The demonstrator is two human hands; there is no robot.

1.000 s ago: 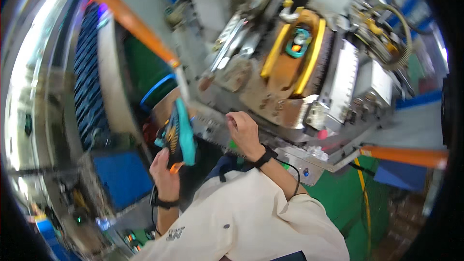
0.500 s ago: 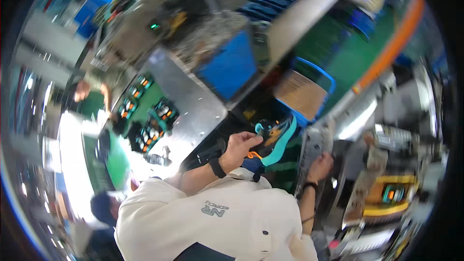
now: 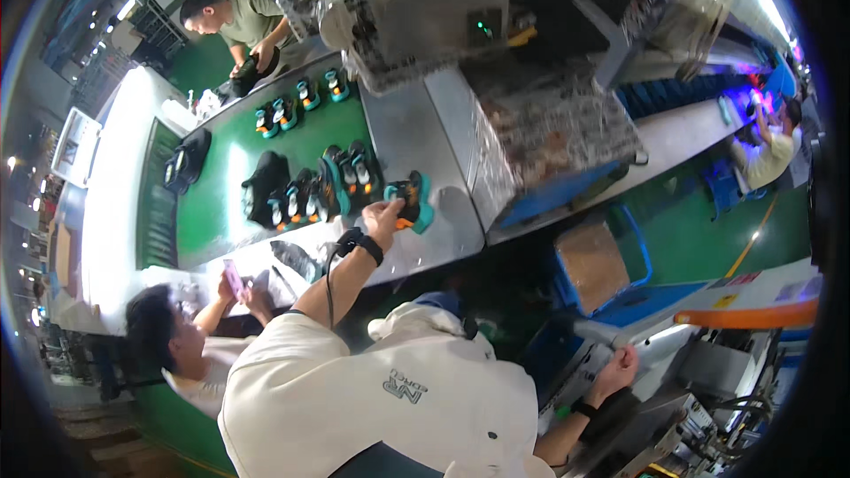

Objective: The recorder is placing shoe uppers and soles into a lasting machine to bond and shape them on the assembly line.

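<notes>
My left hand (image 3: 382,223) is closed on a black sneaker (image 3: 409,195) with a teal sole and orange details. It holds the shoe over the steel edge of the table, beside a group of similar sneakers (image 3: 305,199). The fingers cover part of the shoe. Out to the right, my right hand (image 3: 616,373) is curled closed with no object visible in it. It is nearest to the grey end of a machine (image 3: 602,333); whether they touch I cannot tell.
A green-topped table (image 3: 212,212) bears more shoes. A plastic-wrapped machine (image 3: 425,13) and a wrapped box (image 3: 549,128) stand beyond. A blue-framed chair (image 3: 591,265) is at right. One co-worker (image 3: 190,336) holds a phone; another (image 3: 243,26) handles a dark shoe.
My view has swung toward the left table. My left hand has carried the sneaker from above the dark gap to the table's steel edge. My right hand remains out to the right.
</notes>
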